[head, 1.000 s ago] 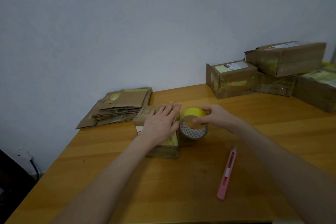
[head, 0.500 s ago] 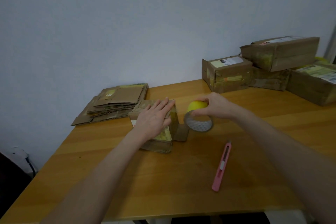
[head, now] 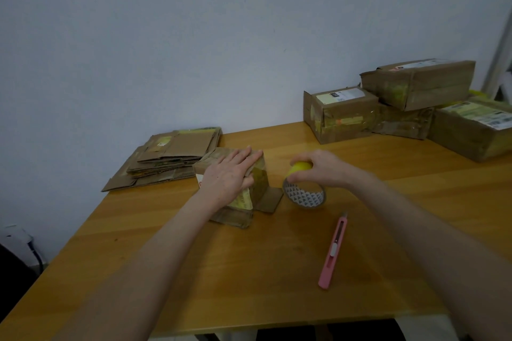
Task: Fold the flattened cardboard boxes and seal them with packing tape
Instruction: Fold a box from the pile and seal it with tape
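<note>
The left hand [head: 227, 177] lies flat on the small box [head: 243, 196], hiding its top. The right hand [head: 318, 166] grips the tape roll [head: 304, 191], covering part of it.

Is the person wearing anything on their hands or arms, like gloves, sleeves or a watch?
No. The left hand and the right hand are bare: no gloves, and no ring or watch shows. The left forearm and the right forearm are uncovered down to the picture's bottom edge; no sleeve is in view.
</note>
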Action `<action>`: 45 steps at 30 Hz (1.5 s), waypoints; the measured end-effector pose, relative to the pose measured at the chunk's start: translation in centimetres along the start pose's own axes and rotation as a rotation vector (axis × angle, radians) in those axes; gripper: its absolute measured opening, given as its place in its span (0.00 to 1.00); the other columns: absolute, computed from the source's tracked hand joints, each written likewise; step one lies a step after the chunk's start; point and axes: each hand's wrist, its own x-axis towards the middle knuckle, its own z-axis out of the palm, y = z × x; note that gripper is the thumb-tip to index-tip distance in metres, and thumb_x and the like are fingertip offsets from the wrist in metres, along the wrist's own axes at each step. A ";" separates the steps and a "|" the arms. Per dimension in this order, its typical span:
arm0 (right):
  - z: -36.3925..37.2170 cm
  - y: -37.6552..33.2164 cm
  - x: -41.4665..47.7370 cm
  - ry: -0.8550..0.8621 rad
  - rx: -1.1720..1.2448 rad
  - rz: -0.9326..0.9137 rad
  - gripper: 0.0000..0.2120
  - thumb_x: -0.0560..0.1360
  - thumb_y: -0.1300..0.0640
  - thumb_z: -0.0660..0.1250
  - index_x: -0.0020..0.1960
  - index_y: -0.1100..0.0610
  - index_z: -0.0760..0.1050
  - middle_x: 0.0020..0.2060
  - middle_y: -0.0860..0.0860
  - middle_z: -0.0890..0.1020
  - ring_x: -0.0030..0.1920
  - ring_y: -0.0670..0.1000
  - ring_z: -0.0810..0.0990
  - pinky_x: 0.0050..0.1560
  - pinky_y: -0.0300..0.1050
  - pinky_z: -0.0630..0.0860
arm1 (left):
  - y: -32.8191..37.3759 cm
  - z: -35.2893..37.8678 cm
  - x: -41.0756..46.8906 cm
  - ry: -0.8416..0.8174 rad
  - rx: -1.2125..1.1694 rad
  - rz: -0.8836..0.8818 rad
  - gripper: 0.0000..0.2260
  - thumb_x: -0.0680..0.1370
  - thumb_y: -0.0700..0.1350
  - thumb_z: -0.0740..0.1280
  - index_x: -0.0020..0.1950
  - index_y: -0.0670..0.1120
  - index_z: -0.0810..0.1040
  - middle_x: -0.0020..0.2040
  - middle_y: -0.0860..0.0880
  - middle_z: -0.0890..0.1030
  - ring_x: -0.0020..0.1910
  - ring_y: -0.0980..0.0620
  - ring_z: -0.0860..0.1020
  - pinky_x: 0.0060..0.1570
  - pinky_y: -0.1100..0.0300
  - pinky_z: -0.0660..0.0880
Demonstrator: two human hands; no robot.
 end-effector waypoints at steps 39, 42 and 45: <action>-0.5 -1.7 -0.6 0.128 -0.054 0.202 0.34 0.64 0.46 0.78 0.66 0.55 0.70 0.60 0.52 0.75 0.58 0.52 0.74 0.56 0.48 0.76 | 4.5 -7.4 -8.2 0.072 -0.486 -0.308 0.12 0.81 0.43 0.60 0.64 0.45 0.75 0.36 0.54 0.74 0.28 0.60 0.70 0.26 0.71 0.69; -0.5 -1.4 -0.6 0.169 -0.067 0.246 0.33 0.63 0.45 0.78 0.63 0.54 0.72 0.57 0.52 0.76 0.56 0.52 0.74 0.54 0.48 0.76 | 4.5 -7.2 -6.2 0.213 -0.425 -0.262 0.15 0.82 0.46 0.58 0.68 0.49 0.72 0.34 0.57 0.73 0.27 0.60 0.69 0.24 0.69 0.65; -0.1 -0.5 -0.8 0.208 -0.021 0.220 0.28 0.64 0.45 0.78 0.58 0.52 0.72 0.55 0.51 0.77 0.52 0.51 0.75 0.51 0.49 0.78 | 4.9 -6.2 -4.2 0.260 -0.375 -0.224 0.16 0.83 0.47 0.56 0.70 0.51 0.69 0.36 0.57 0.72 0.27 0.61 0.69 0.25 0.69 0.61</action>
